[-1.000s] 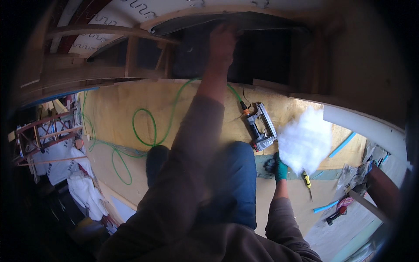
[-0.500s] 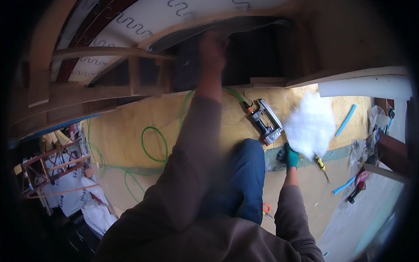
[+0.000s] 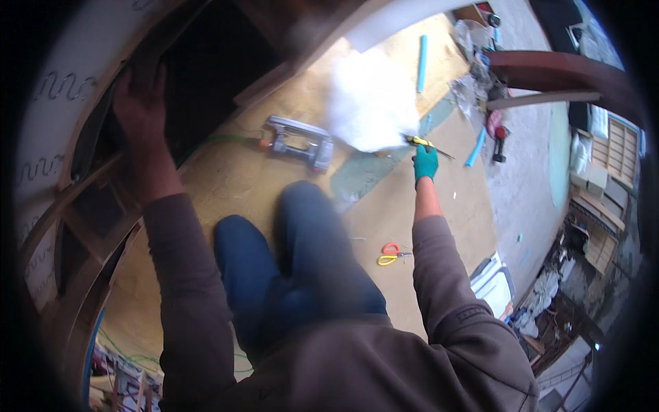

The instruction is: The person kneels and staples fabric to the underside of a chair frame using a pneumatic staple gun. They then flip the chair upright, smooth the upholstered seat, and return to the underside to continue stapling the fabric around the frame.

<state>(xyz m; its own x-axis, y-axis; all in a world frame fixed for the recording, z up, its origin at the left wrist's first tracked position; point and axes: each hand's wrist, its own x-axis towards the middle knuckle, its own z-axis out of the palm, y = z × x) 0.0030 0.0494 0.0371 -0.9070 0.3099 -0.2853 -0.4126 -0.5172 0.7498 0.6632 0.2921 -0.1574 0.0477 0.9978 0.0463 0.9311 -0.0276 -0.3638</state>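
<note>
My left hand (image 3: 139, 103) is bare and reaches up against the dark inside of a curved wooden frame (image 3: 65, 185), its fingers pressed to the dark panel there. My right hand (image 3: 425, 163), in a teal glove, is stretched out low over the yellowish board floor (image 3: 226, 178). It grips the lower edge of a big white fluffy wad of wadding (image 3: 371, 99), and a yellow-handled tool (image 3: 422, 143) lies or is held right at the fingers. My blue-trousered knees (image 3: 295, 254) rest on the board between the two arms.
A grey pneumatic stapler (image 3: 298, 143) with a green hose lies on the board near the wadding. Orange-and-yellow scissors (image 3: 390, 254) lie by my right elbow. Blue tubes (image 3: 422, 63), a red tool (image 3: 498, 134) and scraps sit at the far right beyond a curved brown beam (image 3: 563, 72).
The view has swung round to the left and down. My left hand has stayed on the dark frame opening, and my right hand has kept hold of the white wadding, now stretched farther out.
</note>
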